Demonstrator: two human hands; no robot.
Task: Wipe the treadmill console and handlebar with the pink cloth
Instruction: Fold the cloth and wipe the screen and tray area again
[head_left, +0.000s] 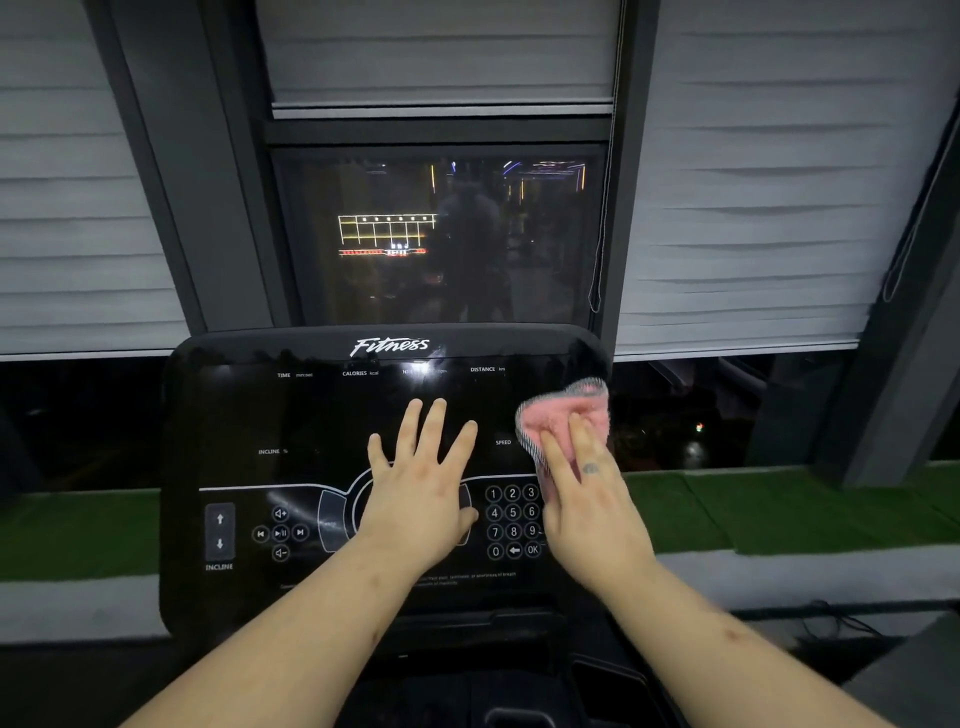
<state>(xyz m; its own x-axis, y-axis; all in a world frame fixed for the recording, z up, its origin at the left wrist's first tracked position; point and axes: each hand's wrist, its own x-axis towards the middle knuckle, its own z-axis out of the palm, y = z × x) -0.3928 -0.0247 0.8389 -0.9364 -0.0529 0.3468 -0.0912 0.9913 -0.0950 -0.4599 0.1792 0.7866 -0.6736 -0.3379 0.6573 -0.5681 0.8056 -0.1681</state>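
The black glossy treadmill console (291, 415) fills the lower middle of the head view, with its number keypad (512, 521) at the lower right. My left hand (421, 483) lies flat on the console's middle with its fingers spread and straight. My right hand (587, 499) presses the pink cloth (563, 410) flat against the console's right edge, above the keypad, its fingers straight on the cloth. The cloth has a grey striped rim and sticks out beyond my fingertips. No handlebar can be made out in the dark area below the console.
Behind the console is a dark window (441, 239) with reflections, framed by grey pillars and lowered grey blinds (753, 197). A green strip of turf (779, 509) runs along the sill at both sides. A dark tray area (493, 675) lies below the console between my forearms.
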